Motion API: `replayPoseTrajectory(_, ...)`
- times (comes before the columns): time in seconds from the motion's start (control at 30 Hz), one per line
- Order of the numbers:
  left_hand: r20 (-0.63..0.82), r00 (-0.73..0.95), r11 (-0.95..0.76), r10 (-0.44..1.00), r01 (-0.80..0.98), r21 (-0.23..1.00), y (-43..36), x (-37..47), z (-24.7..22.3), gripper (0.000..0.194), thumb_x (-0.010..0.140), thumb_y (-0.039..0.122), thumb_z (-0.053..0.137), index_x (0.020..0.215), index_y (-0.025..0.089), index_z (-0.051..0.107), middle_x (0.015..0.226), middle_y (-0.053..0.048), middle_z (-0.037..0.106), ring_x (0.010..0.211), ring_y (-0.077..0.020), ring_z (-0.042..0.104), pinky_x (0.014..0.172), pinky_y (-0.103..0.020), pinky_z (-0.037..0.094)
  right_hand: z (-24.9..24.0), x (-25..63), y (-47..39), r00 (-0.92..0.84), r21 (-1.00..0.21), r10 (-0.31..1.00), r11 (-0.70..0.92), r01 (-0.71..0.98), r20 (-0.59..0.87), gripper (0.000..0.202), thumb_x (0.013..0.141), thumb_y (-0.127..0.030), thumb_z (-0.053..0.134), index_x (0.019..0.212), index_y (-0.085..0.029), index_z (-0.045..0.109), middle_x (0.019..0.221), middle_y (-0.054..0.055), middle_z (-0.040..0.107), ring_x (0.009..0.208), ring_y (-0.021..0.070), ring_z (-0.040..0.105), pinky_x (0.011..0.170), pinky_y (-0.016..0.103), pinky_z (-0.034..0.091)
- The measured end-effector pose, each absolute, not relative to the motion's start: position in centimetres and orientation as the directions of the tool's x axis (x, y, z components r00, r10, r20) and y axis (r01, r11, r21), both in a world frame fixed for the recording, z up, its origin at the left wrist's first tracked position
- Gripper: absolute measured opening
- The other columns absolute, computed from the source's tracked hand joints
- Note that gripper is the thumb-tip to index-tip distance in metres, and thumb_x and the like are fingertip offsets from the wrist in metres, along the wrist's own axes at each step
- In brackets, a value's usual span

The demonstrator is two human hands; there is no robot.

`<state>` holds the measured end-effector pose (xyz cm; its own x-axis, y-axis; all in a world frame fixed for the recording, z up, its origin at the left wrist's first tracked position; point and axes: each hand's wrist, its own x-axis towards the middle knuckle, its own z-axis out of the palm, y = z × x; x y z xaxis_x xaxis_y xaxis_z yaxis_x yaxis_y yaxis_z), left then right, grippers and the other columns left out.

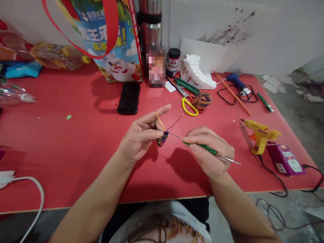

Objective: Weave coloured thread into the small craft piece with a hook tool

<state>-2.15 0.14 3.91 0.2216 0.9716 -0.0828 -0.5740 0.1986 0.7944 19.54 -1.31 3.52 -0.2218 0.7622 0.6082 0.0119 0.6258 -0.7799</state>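
Note:
Pinched between the thumb and fingers of my left hand [138, 136] is a small piece of multicoloured crochet [162, 139]. An orange strand of yarn [160, 120] runs over its raised index finger. My right hand [212, 148] grips a crochet hook [207, 148] with a green handle, pen-style. The hook's thin metal tip reaches the top edge of the crochet piece; whether it sits in a stitch is too small to tell. From the work, yarn leads up to a multicoloured yarn ball [202, 102] beside yellow-handled scissors [189, 106].
Behind my hands on the red table [83, 145] lie a black case [129, 98] and a green cutter [186, 85]. A printed bag [118, 50] and a steel flask [151, 30] stand at the back. To the right are a yellow glue gun [262, 136] and a purple power box [286, 160].

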Motion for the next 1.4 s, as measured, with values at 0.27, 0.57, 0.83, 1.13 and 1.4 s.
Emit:
replayPoseTrajectory(0.27,-0.062,0.162,0.144,0.985,-0.569,0.809,-0.1,-1.9,3.9,0.058,0.068,0.005,0.084,0.124,0.022,0.081,0.072,0.0,0.069,0.059,-0.0087,0.056,0.055,-0.017,0.049,3.5,19.3,-1.5,-0.217,-0.764,0.756,0.642,0.064,0.617,0.034,0.089,-0.003,0.069,0.113,-0.022,0.083,0.091,0.006,0.076,0.084,0.0202,0.07,0.074,0.034,0.057)
replayPoseTrajectory(0.57,-0.075,0.201,0.174,0.977,-0.541,0.823,0.1,-2.3,3.8,0.054,0.067,0.01,0.083,0.12,0.019,0.083,0.068,-0.001,0.066,0.055,-0.0053,0.046,0.049,-0.014,0.037,3.3,19.1,-1.4,-0.213,-0.823,0.798,0.566,-0.053,0.563,0.027,0.089,-0.007,0.072,0.108,-0.022,0.085,0.086,0.006,0.077,0.082,0.0213,0.07,0.074,0.035,0.055)
replayPoseTrajectory(0.83,-0.015,0.332,0.158,0.943,-0.408,0.899,0.3,-2.9,3.6,0.051,0.075,0.015,0.086,0.126,0.023,0.081,0.073,0.0,0.064,0.06,-0.0068,0.054,0.056,-0.016,0.047,2.9,19.5,-0.7,-0.163,-0.888,0.887,0.388,-0.246,0.433,0.023,0.083,-0.01,0.073,0.097,-0.022,0.088,0.082,0.006,0.076,0.073,0.0221,0.068,0.066,0.035,0.053)
replayPoseTrajectory(1.13,0.027,0.245,0.067,0.969,-0.368,0.927,0.0,-2.6,3.4,0.053,0.077,0.015,0.089,0.129,0.026,0.079,0.09,-0.006,0.078,0.08,-0.0134,0.068,0.075,-0.023,0.055,3.1,19.6,-0.6,-0.115,-0.86,0.864,0.456,-0.23,0.489,0.023,0.082,-0.01,0.073,0.095,-0.022,0.088,0.078,0.007,0.076,0.074,0.0233,0.068,0.062,0.035,0.05)
replayPoseTrajectory(1.4,0.014,0.226,0.073,0.974,-0.371,0.926,-0.2,-2.3,3.7,0.064,0.073,0.017,0.092,0.134,0.026,0.076,0.087,-0.005,0.077,0.071,-0.0119,0.064,0.068,-0.023,0.054,2.9,19.3,-0.6,-0.064,-0.853,0.868,0.467,-0.234,0.493,0.023,0.079,-0.008,0.072,0.092,-0.019,0.088,0.077,0.007,0.076,0.071,0.0229,0.067,0.063,0.036,0.05)
